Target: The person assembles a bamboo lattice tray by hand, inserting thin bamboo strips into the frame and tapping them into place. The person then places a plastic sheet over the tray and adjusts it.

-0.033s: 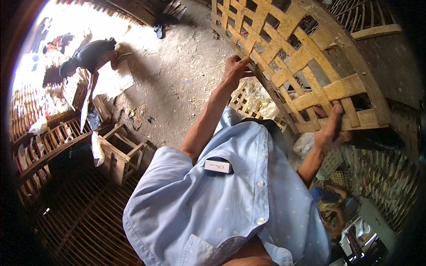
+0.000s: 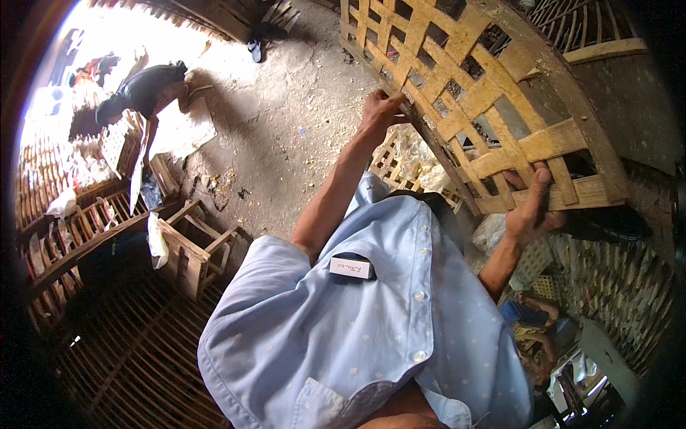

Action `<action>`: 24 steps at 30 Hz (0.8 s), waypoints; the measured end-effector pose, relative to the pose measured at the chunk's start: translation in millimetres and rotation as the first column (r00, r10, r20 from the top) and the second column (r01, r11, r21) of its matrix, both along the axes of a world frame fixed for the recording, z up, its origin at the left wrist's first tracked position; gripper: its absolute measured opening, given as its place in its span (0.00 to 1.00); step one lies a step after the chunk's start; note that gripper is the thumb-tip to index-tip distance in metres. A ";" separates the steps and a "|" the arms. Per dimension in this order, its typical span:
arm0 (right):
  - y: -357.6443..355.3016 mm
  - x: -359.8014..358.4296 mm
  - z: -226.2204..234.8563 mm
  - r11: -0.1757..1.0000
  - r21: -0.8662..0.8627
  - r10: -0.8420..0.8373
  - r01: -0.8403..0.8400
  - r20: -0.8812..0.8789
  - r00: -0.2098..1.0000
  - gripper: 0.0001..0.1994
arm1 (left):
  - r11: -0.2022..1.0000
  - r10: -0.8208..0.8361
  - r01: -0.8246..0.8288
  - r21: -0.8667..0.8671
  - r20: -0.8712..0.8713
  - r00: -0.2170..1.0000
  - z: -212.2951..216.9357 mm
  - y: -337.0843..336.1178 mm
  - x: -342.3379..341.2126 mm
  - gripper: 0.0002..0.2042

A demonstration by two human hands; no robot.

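I hold up a large woven lattice panel of yellow bamboo strips (image 2: 493, 93) in front of me, tilted. My left hand (image 2: 382, 111) grips its lower left edge with the arm stretched out. At the panel's near corner, my right hand (image 2: 532, 207) closes around a flat strip. My light blue shirt (image 2: 357, 322) fills the lower middle, with a small white box (image 2: 351, 267) sticking out of its pocket.
Another person (image 2: 143, 89) bends over work at the upper left on the dirt ground (image 2: 286, 129). A small wooden frame (image 2: 189, 250) stands to my left, beside stacked bamboo crates (image 2: 57, 229). Under the panel lies another bamboo basket (image 2: 400, 161). A slatted bamboo surface (image 2: 136, 357) lies at the lower left.
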State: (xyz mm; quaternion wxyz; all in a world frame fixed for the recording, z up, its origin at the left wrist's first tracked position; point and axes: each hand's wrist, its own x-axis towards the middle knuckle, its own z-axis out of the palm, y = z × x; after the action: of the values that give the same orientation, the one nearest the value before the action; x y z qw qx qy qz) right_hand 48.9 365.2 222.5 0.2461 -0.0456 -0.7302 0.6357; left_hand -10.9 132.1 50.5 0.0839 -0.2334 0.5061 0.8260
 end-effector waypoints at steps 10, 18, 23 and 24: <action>10.5 -3.9 -6.0 0.997 -0.075 0.002 -0.002 -0.005 1.000 0.14 | 0.916 -0.036 0.096 0.391 -0.158 0.987 -20.4 -6.6 -1.4 0.19; 3.3 -6.3 3.0 0.983 -0.156 -0.079 0.098 0.121 0.989 0.18 | 0.980 -0.038 -0.031 -0.195 -0.341 0.939 17.1 3.6 9.2 0.35; -1.7 -7.1 6.4 0.988 -0.143 -0.059 0.064 0.034 0.998 0.18 | 0.915 -0.142 -0.005 -0.404 -0.332 0.932 14.6 3.2 10.3 0.29; -0.7 -6.7 7.7 0.987 -0.150 -0.045 0.051 0.044 0.998 0.18 | 0.892 -0.187 0.005 -0.453 -0.358 0.915 8.5 2.1 7.4 0.27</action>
State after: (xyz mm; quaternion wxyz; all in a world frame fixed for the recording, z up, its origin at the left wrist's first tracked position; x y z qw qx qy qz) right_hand 42.2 364.5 230.3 0.2426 -0.0944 -0.6833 0.6821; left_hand -3.5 134.1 59.0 -0.0328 -0.0505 0.6979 0.7136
